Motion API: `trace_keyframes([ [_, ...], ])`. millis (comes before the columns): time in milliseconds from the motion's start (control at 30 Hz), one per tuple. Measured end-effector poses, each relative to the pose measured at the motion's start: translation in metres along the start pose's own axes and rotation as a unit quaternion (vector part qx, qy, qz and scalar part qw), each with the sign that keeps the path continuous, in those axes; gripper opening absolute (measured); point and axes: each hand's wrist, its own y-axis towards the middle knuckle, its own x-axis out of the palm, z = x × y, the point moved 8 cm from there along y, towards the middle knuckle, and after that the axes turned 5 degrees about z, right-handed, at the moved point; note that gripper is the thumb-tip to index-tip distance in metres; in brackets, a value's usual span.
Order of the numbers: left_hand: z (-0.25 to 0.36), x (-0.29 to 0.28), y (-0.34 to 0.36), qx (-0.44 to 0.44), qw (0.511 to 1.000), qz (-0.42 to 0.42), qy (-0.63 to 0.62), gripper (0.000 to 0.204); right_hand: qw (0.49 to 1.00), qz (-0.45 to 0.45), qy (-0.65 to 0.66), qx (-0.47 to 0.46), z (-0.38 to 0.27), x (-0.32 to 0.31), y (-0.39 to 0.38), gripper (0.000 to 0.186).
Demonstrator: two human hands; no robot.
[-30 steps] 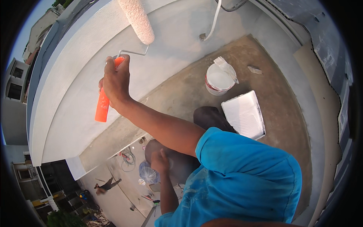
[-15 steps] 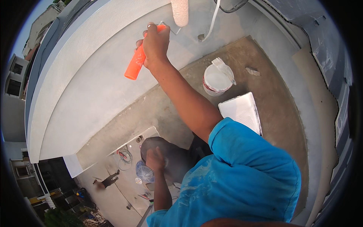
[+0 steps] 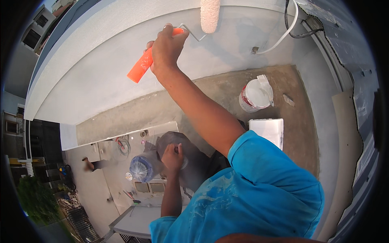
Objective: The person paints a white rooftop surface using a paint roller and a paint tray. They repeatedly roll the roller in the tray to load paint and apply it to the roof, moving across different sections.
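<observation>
Roller (image 3: 210, 17) is held up at the wall (image 3: 121, 69), right hand (image 3: 167, 48) clamped on it – should be pressed flat, evenly – left hand (image 3: 173, 159) loosely curled by the knee (image 3: 165, 140), contents unclear.

Near the far right corner of the brown concrete ledge (image 3: 302, 137), I see a chunk of rubble (image 3: 288, 100), with a white tube (image 3: 293, 25) and a black cable (image 3: 310, 34) above. Past the ledge's pale-rimmed edge, I look down on a coiled hose or cord (image 3: 122, 146), a bluish plastic-wrapped bundle (image 3: 142, 169), a person (image 3: 98, 164) and a green bush (image 3: 38, 198).
</observation>
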Motion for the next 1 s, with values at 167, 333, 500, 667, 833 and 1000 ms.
trace_keyframes([
  [167,-0.007,-0.002,-0.005,-0.008,1.000,0.015,-0.023,0.020,0.999,-0.038,-0.022,0.025,0.064,0.049,-0.041,0.021],
  [333,-0.010,-0.002,-0.006,-0.008,1.000,0.015,-0.004,0.014,0.995,-0.074,-0.051,0.040,0.126,0.089,-0.076,0.020],
  [500,-0.019,0.007,-0.016,-0.042,0.999,0.023,-0.004,0.028,0.988,-0.106,-0.078,0.081,0.193,0.131,-0.114,0.021],
  [667,-0.085,0.072,-0.035,-0.266,0.944,-0.192,0.009,0.032,0.979,-0.129,-0.096,0.123,0.235,0.172,-0.155,0.022],
  [833,-0.063,0.053,-0.028,-0.199,0.969,-0.143,0.027,0.031,0.945,-0.245,-0.037,0.215,0.237,0.149,-0.181,0.025],
  [1000,-0.050,0.010,-0.011,-0.162,0.987,-0.012,-0.006,0.021,0.814,-0.451,-0.363,0.049,0.173,-0.013,-0.166,0.030],
])
